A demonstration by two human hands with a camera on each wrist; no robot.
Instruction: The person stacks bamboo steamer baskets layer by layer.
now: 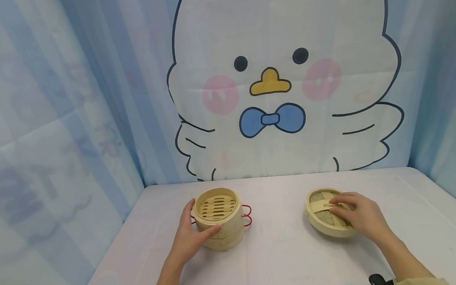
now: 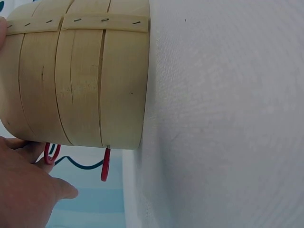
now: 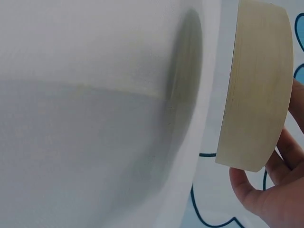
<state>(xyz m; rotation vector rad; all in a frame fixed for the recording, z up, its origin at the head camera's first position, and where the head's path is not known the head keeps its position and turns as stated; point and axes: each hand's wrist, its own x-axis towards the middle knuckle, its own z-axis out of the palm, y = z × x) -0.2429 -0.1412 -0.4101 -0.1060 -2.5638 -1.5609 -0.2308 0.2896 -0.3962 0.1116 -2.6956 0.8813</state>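
A bamboo steamer (image 1: 227, 236), built of stacked tiers with a slatted top and red loop handles (image 1: 248, 220) at its sides, stands upright on the left part of the table. My left hand (image 1: 192, 237) grips its upper part, thumb across the front and fingers around the far left side. On the right, my right hand (image 1: 361, 215) pinches the strap on top of a round woven bamboo lid (image 1: 327, 229). The right wrist view has the lid's pale side wall (image 3: 259, 85) raised off the cloth, its shadow below.
A white cloth covers the table (image 1: 278, 252), with its far edge against a pale blue curtain (image 1: 156, 120) printed with a large cartoon bird. More curtain hangs at both sides. The steamer and lid are well apart.
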